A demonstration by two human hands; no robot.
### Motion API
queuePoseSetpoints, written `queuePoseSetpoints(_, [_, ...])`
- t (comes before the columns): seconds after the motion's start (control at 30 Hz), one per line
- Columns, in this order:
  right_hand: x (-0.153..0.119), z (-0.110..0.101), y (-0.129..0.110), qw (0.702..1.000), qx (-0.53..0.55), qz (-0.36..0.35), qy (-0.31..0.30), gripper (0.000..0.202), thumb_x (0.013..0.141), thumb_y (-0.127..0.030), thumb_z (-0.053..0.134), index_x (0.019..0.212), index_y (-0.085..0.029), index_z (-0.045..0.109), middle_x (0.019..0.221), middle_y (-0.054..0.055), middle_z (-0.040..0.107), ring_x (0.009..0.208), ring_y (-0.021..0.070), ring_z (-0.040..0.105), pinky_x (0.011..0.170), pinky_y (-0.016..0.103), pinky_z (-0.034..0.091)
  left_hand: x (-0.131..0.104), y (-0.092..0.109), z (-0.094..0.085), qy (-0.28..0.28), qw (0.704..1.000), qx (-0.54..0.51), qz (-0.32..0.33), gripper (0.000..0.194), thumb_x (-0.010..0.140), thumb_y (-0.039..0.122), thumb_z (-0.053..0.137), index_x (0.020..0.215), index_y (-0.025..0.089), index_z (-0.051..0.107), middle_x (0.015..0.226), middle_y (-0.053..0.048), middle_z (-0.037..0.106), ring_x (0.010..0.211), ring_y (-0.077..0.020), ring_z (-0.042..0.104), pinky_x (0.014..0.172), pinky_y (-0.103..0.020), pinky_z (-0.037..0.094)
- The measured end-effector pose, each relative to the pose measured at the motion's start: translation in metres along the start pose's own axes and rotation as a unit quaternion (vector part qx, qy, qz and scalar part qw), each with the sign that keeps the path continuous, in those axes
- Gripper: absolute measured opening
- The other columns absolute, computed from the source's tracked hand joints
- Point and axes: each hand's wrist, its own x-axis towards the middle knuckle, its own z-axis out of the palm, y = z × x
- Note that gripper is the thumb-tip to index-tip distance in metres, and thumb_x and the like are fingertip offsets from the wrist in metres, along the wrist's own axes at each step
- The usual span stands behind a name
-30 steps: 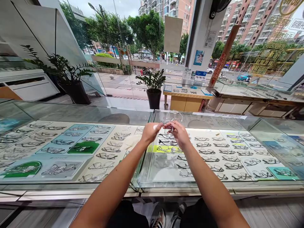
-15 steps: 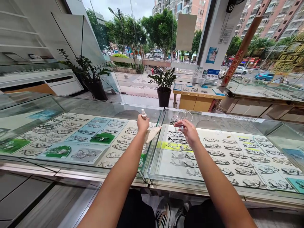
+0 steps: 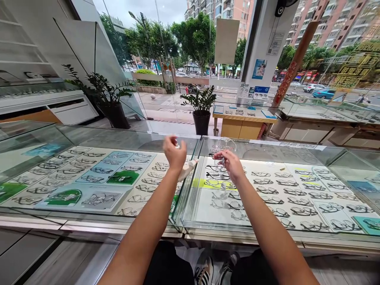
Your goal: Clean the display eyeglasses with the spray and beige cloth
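My left hand (image 3: 174,154) is raised over the left glass counter, with its fingers and thumb apart. Between them shows the white top of a small bottle (image 3: 177,145); most of the bottle is hidden behind the hand. A beige cloth (image 3: 186,171) lies partly behind my left wrist, close to the joint between the counters. Over the right counter, my right hand (image 3: 230,164) pinches a pair of eyeglasses (image 3: 220,161) with a thin, clear-looking frame. Other clear eyeglasses (image 3: 228,143) show just beyond that hand.
Rows of eyeglasses (image 3: 299,202) lie inside the glass display cases on both sides. A potted plant (image 3: 202,120) stands past the counter, with another potted plant (image 3: 114,113) to the left. A wooden display table (image 3: 237,127) is by the window.
My left hand has loosened from round the bottle and its fingers have spread. My right hand keeps its pinch on the eyeglasses. The view has shifted slightly to the right.
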Motion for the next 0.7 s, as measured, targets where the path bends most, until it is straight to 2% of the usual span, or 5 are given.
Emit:
queuePoseSetpoints(0.07, [0.001,-0.001,0.001,1.0,-0.004,-0.002,-0.004,0.029,0.082,-0.052,0.081,0.084,-0.023,0.076,0.097,0.006,0.081,0.095,0.0216,0.075,0.074,0.029,0.049,-0.004,0.004,-0.002,-0.165,0.985,0.036,0.031,0.022,0.089,0.037,0.071,0.101,0.024,0.057,0.094,-0.005,0.064,0.089,-0.0252,0.064,0.088,-0.036,0.048])
queuePoseSetpoints(0.13, [0.002,-0.002,0.002,1.0,-0.006,-0.003,-0.007,0.029,0.082,-0.052,0.08,0.084,-0.023,0.077,0.098,0.006,0.081,0.095,0.0218,0.076,0.074,0.029,0.049,-0.009,-0.001,0.001,-0.292,0.951,0.105,0.012,0.037,0.075,0.044,0.085,0.09,0.024,0.058,0.09,-0.007,0.066,0.089,-0.0295,0.065,0.084,-0.037,0.047])
queuePoseSetpoints(0.23, [0.003,-0.003,0.004,1.0,-0.006,-0.002,-0.007,0.03,0.082,-0.053,0.081,0.083,-0.023,0.075,0.1,0.007,0.082,0.095,0.0223,0.077,0.073,0.029,0.05,-0.013,-0.017,0.01,-0.368,0.917,0.152,-0.035,0.045,0.058,0.04,0.095,0.075,0.024,0.057,0.084,-0.011,0.068,0.094,-0.0368,0.068,0.082,-0.039,0.047])
queuePoseSetpoints(0.43, [0.004,-0.005,0.006,1.0,-0.013,0.002,-0.004,0.031,0.081,-0.053,0.082,0.084,-0.023,0.077,0.101,0.006,0.082,0.098,0.0223,0.077,0.074,0.029,0.05,-0.005,-0.031,0.015,-0.344,0.93,0.096,-0.087,0.04,0.074,0.048,0.084,0.061,0.024,0.055,0.062,-0.009,0.06,0.084,-0.0358,0.067,0.078,-0.04,0.045])
queuePoseSetpoints(0.7, [0.002,0.0,-0.001,1.0,-0.006,0.0,0.002,0.033,0.078,-0.054,0.083,0.08,-0.022,0.075,0.096,0.006,0.081,0.093,0.0219,0.076,0.073,0.029,0.048,0.013,-0.008,0.0,-0.31,0.922,-0.165,-0.165,0.049,0.077,0.069,0.072,0.079,0.021,0.062,0.074,-0.003,0.063,0.067,-0.018,0.054,0.064,-0.029,0.039])
